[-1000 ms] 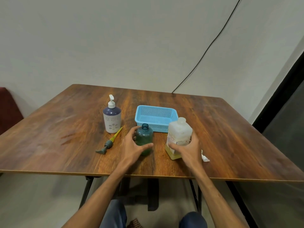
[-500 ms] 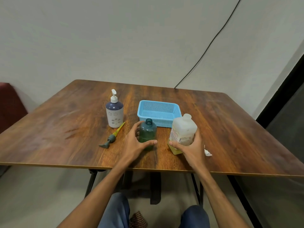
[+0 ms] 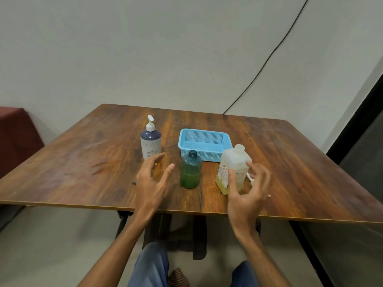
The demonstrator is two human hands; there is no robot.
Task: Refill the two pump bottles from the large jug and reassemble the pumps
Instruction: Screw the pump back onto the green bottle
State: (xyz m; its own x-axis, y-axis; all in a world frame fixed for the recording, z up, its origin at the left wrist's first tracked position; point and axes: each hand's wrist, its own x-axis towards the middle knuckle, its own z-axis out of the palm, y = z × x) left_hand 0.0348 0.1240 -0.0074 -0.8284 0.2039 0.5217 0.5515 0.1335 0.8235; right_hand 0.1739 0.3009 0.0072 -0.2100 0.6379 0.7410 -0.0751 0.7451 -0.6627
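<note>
A green bottle (image 3: 190,169) with no pump stands upright near the table's front edge, part full of green liquid. The large white jug (image 3: 233,168) stands to its right, capped, with yellow liquid at the bottom. A purple-and-white bottle (image 3: 150,141) with its white pump on stands at the back left. My left hand (image 3: 152,179) hovers open just left of the green bottle and hides the loose pump lying on the table. My right hand (image 3: 247,189) is open in front of the jug, apart from it. A small white piece (image 3: 249,178) shows between my right fingers.
An empty blue plastic basket (image 3: 204,143) sits behind the green bottle and jug. The wooden table (image 3: 83,162) ends just in front of my hands. A black cable (image 3: 269,56) runs down the wall behind. A dark red seat (image 3: 16,133) stands at far left.
Both hands have let go: the left came off the green bottle and the right came off the jug, which now stands upright. Both hands pulled back toward me with fingers spread.
</note>
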